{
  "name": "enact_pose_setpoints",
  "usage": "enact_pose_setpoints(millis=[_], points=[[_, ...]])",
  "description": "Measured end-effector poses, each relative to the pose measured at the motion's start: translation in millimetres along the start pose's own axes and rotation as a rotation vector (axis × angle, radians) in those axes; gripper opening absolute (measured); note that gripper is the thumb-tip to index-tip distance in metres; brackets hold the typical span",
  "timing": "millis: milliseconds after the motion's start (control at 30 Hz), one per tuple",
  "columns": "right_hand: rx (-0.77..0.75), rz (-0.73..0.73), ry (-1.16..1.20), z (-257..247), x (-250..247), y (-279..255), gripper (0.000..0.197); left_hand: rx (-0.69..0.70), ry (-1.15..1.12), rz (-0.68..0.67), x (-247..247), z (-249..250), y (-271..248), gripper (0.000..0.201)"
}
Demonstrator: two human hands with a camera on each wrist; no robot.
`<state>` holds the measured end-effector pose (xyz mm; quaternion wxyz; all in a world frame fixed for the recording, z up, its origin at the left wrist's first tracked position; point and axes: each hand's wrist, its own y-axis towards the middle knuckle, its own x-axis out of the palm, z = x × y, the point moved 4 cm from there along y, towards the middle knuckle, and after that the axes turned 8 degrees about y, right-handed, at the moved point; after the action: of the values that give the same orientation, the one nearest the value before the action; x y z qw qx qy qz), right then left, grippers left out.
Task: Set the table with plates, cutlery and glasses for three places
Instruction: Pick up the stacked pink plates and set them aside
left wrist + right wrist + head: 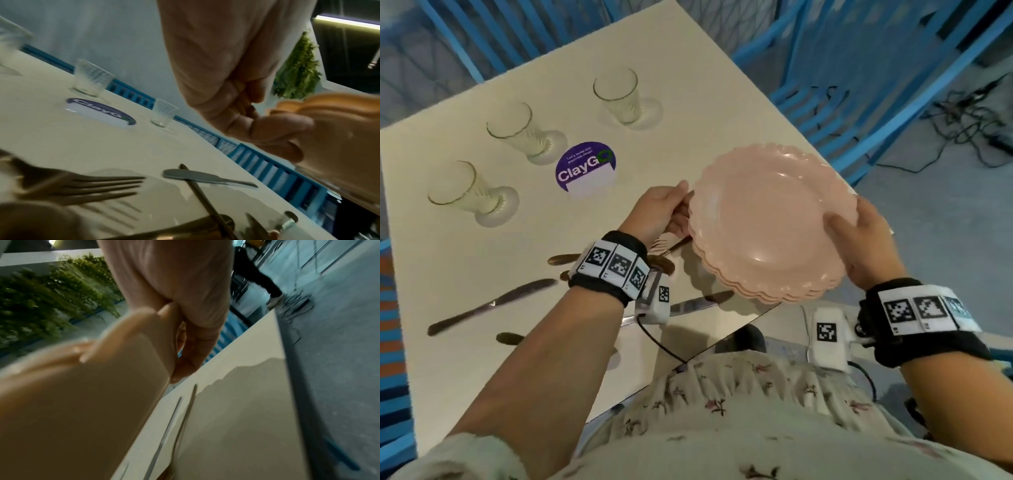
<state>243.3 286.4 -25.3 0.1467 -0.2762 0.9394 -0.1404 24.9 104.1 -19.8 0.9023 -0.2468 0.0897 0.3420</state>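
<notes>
- While the stack of pink scalloped plates (767, 219) is hanging in the air above the near right corner of the cream table (671, 68), three ribbed glasses are standing in a slanted row along the far left: the nearest glass (462, 192), the middle glass (515, 132) and the farthest glass (618, 94), each well apart from the plates.
- Just right of the middle glass, a round purple ClayGo sticker (586, 168) is lying flat on the tabletop.
- Nearer the person, the cutlery is lying loose and unsorted: a table knife (489, 305) is pointing diagonally away, and a fork (82, 186) and a second knife (205, 177) are showing in the left wrist view, under and beside the raised stack.
- The left hand (659, 210) is pinching the stack's left rim, thumb on top and fingers curled beneath.
- The right hand (866, 246) is gripping the right rim, thumb lying across the top plate and fingers wrapping under.
- The stack is sitting between the two hands, roughly level and clear of the table; I am counting about three plates at its edge.
- As I am judging it, the open tabletop is lying forward and left of the stack, so the left hand is the nearer one to guide the first plate down.
</notes>
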Motion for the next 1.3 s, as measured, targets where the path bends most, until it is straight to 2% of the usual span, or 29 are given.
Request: enact_pose_setpoints(millis=[67, 200, 300, 467, 633, 900, 1033, 1300], points=[[0.021, 0.04, -0.037, 8.0, -23.7, 3.4, 0.041, 0.047, 0.128, -0.023, 14.6, 7.7, 16.9, 0.031], [0.042, 0.096, -0.112, 22.5, -61.6, 9.6, 0.04, 0.218, 0.661, 0.043, 38.8, 26.2, 45.0, 0.008], [0.049, 0.121, -0.134, 29.9, -81.9, 13.2, 0.036, 0.277, 0.868, -0.011, 63.0, 33.4, 59.1, 0.014], [0.065, 0.143, -0.114, 40.0, -97.5, 18.9, 0.037, 0.28, 1.106, -0.128, 104.7, 30.8, 70.4, 0.03], [0.082, 0.104, -0.107, 49.3, -88.9, 27.9, 0.037, 0.207, 1.14, -0.104, 110.6, 30.2, 77.3, 0.026], [0.086, 0.022, -0.103, 35.0, -50.0, 52.3, 0.041, 0.09, 1.128, 0.003, 78.8, 25.4, 94.3, 0.026], [0.075, 0.022, -0.139, 25.0, -31.2, 63.5, 0.041, 0.046, 1.13, 0.017, 64.0, 22.6, 100.9, 0.022], [0.074, 0.081, -0.21, 22.5, -7.3, 80.7, 0.042, 0.045, 1.175, 0.04, 46.2, 15.8, 105.2, 0.019]])
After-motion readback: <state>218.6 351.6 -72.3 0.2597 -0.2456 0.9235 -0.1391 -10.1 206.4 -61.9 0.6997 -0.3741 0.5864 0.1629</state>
